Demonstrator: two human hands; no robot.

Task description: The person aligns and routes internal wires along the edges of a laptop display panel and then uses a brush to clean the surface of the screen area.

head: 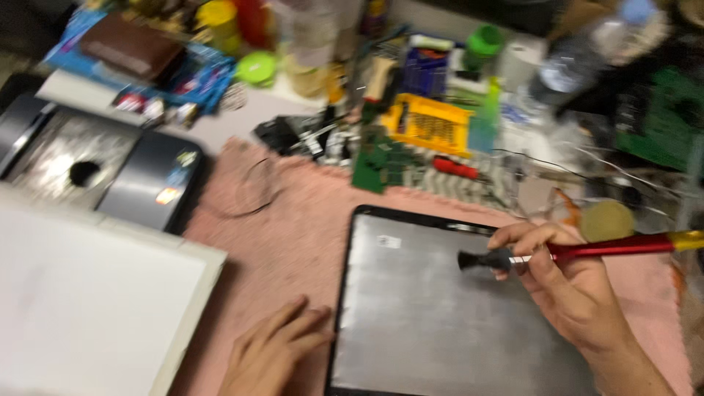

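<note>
A flat grey panel with a black frame [425, 315] lies on a pink towel [286, 227]. My right hand [568, 282] grips a red-handled brush [587, 251] with a gold end, its dark bristles just above the panel's upper part. My left hand [271, 352] rests on the towel with fingers spread, the fingertips touching the panel's left edge. The picture is blurred by motion.
A white board [88, 308] lies at the left, with a dark device [95, 165] behind it. The far side is crowded: green circuit boards [378, 165], a yellow case [429, 125], a red screwdriver [455, 167], bottles, a green lid [257, 67] and cables.
</note>
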